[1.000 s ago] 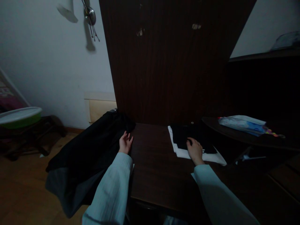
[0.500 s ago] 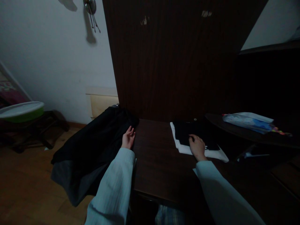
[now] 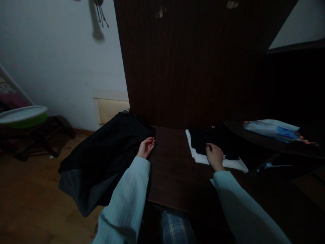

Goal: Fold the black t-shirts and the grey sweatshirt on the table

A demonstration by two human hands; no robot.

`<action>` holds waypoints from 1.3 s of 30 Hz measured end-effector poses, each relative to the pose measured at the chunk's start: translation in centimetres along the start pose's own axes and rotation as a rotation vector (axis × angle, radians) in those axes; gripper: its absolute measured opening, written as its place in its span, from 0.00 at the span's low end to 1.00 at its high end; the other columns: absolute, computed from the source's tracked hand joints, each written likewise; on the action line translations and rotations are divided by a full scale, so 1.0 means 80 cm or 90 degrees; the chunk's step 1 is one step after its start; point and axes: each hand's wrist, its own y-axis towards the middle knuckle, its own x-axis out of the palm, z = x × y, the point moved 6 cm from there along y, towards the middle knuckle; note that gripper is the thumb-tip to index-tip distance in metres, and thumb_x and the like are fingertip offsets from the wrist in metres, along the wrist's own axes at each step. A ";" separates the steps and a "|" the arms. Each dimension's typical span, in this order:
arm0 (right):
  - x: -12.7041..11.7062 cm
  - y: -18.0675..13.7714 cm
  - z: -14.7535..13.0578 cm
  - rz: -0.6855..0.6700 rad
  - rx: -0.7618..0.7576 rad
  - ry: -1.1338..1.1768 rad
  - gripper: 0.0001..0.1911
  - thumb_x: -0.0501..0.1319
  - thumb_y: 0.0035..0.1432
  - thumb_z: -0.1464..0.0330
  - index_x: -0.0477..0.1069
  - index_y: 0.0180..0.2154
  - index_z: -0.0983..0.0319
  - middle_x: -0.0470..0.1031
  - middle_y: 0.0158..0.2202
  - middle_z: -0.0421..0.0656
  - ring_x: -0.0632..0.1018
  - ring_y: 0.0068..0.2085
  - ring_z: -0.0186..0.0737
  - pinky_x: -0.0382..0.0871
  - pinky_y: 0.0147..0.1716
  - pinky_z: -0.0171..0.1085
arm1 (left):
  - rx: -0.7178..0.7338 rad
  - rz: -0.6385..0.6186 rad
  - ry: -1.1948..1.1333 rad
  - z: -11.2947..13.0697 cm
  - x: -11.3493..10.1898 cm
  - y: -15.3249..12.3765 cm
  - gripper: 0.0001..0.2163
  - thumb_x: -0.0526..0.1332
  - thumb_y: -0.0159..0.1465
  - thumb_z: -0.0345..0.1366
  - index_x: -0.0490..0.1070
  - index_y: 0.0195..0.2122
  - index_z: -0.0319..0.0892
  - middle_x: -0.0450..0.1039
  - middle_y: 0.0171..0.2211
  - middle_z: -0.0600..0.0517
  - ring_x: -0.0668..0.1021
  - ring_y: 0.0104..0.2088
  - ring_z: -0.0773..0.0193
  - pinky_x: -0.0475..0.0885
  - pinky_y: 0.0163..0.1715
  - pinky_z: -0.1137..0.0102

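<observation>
My left hand (image 3: 145, 147) lies palm up with its fingers loosely curled, at the edge of a large black garment (image 3: 106, 152) that drapes off the left end of the dark wooden table (image 3: 175, 173). Nothing is in that hand. My right hand (image 3: 214, 156) rests flat, fingers spread, on a folded black cloth (image 3: 212, 142) that lies on top of a folded white cloth (image 3: 228, 164). Both forearms wear pale blue sleeves.
A tall dark wooden panel (image 3: 190, 61) rises behind the table. A plastic bag (image 3: 271, 129) lies on a dark ledge at the right. A green basin with a white lid (image 3: 22, 117) sits on a low stand at the left. Utensils (image 3: 99, 10) hang on the white wall.
My left hand has turned from palm down on the black garment to palm up with curled fingers. The view has shifted slightly left and down. My right hand stays on the folded cloths.
</observation>
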 end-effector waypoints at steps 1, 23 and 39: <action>0.000 0.000 0.000 -0.001 0.000 0.001 0.18 0.46 0.52 0.66 0.72 0.36 0.64 0.74 0.41 0.49 0.70 0.44 0.48 0.60 0.44 0.44 | -0.013 0.002 0.003 -0.001 -0.001 0.000 0.09 0.53 0.48 0.21 0.68 0.26 0.38 0.72 0.27 0.51 0.75 0.27 0.70 0.69 0.27 0.77; -0.004 0.000 -0.003 -0.003 0.016 0.028 0.17 0.47 0.52 0.67 0.72 0.35 0.63 0.74 0.39 0.48 0.70 0.43 0.46 0.59 0.44 0.43 | 0.111 0.015 0.002 0.020 0.002 -0.004 0.22 0.51 0.45 0.23 0.70 0.41 0.42 0.73 0.36 0.48 0.71 0.47 0.66 0.65 0.45 0.72; -0.003 0.000 -0.003 -0.011 0.023 0.024 0.16 0.47 0.52 0.67 0.71 0.35 0.63 0.73 0.41 0.48 0.69 0.44 0.46 0.59 0.45 0.44 | 0.115 0.023 -0.008 0.020 0.000 -0.001 0.19 0.52 0.46 0.26 0.71 0.39 0.42 0.73 0.35 0.50 0.68 0.52 0.64 0.63 0.47 0.70</action>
